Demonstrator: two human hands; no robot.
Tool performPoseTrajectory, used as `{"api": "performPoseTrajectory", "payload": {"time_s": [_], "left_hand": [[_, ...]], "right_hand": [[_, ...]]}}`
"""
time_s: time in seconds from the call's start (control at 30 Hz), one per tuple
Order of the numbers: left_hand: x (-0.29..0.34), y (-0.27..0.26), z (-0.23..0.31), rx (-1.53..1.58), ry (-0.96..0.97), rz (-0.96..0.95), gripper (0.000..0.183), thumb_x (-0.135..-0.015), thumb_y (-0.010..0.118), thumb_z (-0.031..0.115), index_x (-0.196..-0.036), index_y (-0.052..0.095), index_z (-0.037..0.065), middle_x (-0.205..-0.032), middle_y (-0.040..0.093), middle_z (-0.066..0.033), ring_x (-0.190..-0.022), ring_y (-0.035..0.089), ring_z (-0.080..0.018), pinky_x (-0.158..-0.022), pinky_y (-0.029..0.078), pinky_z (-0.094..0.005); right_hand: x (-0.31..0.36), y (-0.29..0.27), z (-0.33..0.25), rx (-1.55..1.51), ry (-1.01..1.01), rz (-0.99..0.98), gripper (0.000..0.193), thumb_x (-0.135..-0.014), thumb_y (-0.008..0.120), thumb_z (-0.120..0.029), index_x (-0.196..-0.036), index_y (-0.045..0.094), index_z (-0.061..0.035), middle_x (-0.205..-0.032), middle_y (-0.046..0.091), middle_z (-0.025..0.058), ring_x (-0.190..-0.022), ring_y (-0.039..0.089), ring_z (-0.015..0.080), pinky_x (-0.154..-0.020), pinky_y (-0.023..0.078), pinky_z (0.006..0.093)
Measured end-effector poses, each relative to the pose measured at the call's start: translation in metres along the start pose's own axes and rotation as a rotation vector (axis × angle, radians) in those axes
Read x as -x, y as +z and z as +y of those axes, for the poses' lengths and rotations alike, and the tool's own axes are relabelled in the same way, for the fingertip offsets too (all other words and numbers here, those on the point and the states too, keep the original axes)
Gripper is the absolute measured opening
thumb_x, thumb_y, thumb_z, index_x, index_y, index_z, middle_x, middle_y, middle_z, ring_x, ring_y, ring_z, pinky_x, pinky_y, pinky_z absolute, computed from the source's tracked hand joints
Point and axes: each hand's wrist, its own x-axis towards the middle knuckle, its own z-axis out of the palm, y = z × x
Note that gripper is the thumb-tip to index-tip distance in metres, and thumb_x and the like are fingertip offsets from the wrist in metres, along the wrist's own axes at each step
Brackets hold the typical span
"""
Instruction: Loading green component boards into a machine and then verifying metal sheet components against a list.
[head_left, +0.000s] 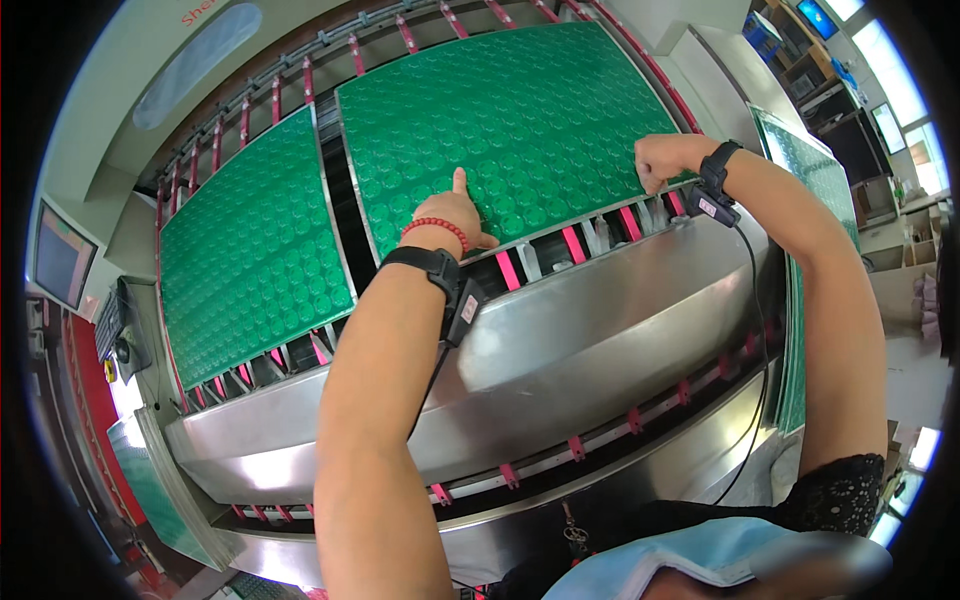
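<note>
Nearest the camera, a pale blue face mask (690, 555) sits at the lower edge of the view, with a dark lace sleeve (845, 490) on the right arm just above it. Beyond these, a curved stainless steel machine cover (600, 340) spans the frame, with a row of pink clips (575, 447) running along its lower slot. Both forearms cross over this cover, and each carries a black wrist strap; a thin black cable (752, 330) hangs from the right one. The left wrist also bears a red bead bracelet (436, 226). The left hand (455, 212) rests on the near edge of the large green embossed sheet (500, 120), index finger extended and pressed flat on the surface, thumb spread to the side, the remaining fingers folded; it grips nothing. The right hand (660, 158) is at the near right corner of the same sheet, fingers curled closed and pinching its edge. This sheet lies flat on the conveyor rails, above a row of pink pusher tabs (572, 243). A second green embossed sheet (250, 250) lies to its left, separated by a dark gap. Farther still, a red-marked rail (330, 45) borders the upper end of the conveyor, and a monitor (62, 255) stands at far left.
</note>
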Motion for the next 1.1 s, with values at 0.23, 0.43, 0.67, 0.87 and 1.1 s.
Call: {"api": "performPoseTrajectory", "payload": {"time_s": [0.23,0.43,0.67,0.87,1.1], "left_hand": [[-0.003,-0.001,-0.003,-0.012,0.03,0.024,0.123,-0.061,0.075,0.051,-0.141,-0.007,0.005,-0.113,0.057,-0.0179,-0.103,0.057,-0.0298,-0.088,0.045,-0.0364],[0.002,0.0,0.0,-0.011,-0.001,0.0,0.12,-0.063,0.074,0.05,-0.141,-0.006,0.006,-0.116,0.056,-0.0181,-0.105,0.056,-0.0301,-0.091,0.044,-0.0367],[0.0,-0.001,0.0,-0.029,-0.012,-0.02,0.121,-0.063,0.074,0.051,-0.141,-0.007,0.007,-0.117,0.055,-0.0173,-0.106,0.055,-0.03,-0.092,0.043,-0.0374],[0.001,-0.002,0.002,-0.023,-0.01,-0.023,0.122,-0.063,0.074,0.051,-0.14,-0.01,0.007,-0.118,0.054,-0.0173,-0.106,0.055,-0.0302,-0.093,0.043,-0.0374],[-0.002,0.0,-0.003,-0.026,0.019,-0.036,0.121,-0.065,0.072,0.053,-0.139,-0.01,0.003,-0.114,0.055,-0.0234,-0.105,0.054,-0.0348,-0.091,0.043,-0.0382]], "right_hand": [[-0.011,0.001,-0.004,0.115,0.048,-0.028,0.006,-0.061,0.071,-0.003,-0.065,0.067,-0.0007,-0.063,0.065,0.0098,-0.055,0.063,0.0171,-0.049,0.047,0.031],[0.004,0.001,0.007,0.174,-0.043,0.085,0.006,-0.062,0.068,-0.007,-0.062,0.066,-0.001,-0.058,0.062,0.0102,-0.05,0.059,0.0169,-0.046,0.044,0.0314],[0.043,-0.006,0.068,0.11,0.031,0.186,0.01,-0.058,0.064,-0.007,-0.053,0.06,-0.0001,-0.048,0.055,0.0076,-0.044,0.054,0.0165,-0.044,0.041,0.0312],[0.032,-0.004,0.068,0.135,0.095,0.093,0.009,-0.064,0.063,-0.006,-0.057,0.061,-0.0002,-0.053,0.058,0.0074,-0.048,0.057,0.0146,-0.047,0.043,0.0297],[0.0,-0.024,0.003,-0.193,-0.145,0.004,0.012,-0.073,0.064,-0.008,-0.08,0.067,0.0019,-0.068,0.065,0.0072,-0.062,0.063,0.0131,-0.055,0.049,0.0262]]}}
